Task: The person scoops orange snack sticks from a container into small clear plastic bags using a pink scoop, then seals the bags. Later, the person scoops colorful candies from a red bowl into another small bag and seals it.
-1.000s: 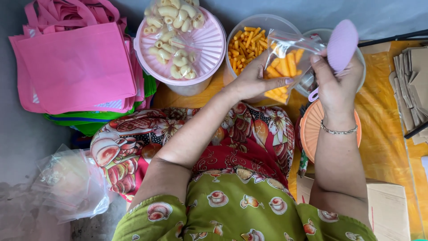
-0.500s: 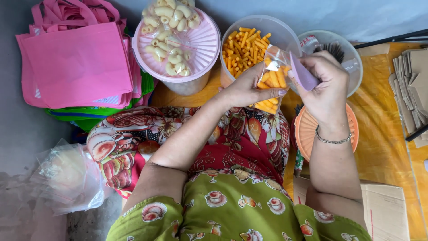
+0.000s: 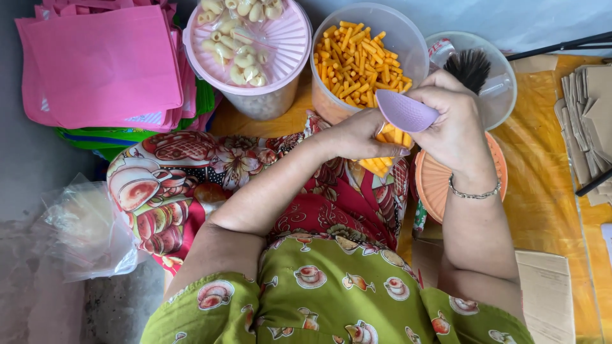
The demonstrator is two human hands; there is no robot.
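At the far left we see a stack of pink bags (image 3: 102,67) lying on green ones, and nearer, a crumpled clear plastic sheet (image 3: 86,229) on the grey floor. Right of the bags stands a tub with a pink lid (image 3: 280,48); a clear packet of pale snacks (image 3: 239,44) rests on that lid. Next comes an open clear tub (image 3: 408,44) full of orange sticks (image 3: 357,57).

Just near that tub, over the lap, our left hand (image 3: 357,137) is closed on a small clear bag (image 3: 386,159) partly filled with orange sticks; the bag hangs between the 2 hands. Our right hand (image 3: 456,124), bracelet on its wrist, is clamped on a lilac scoop (image 3: 405,111), whose bowl sits right above the bag's mouth, touching the left thumb.

Beyond the right hand sits a clear bowl (image 3: 503,95) holding a dark brush (image 3: 472,67). Under the right wrist lies an orange lid (image 3: 433,185) on a yellow cloth (image 3: 542,191). At the far right lie brown paper pieces (image 3: 590,95).
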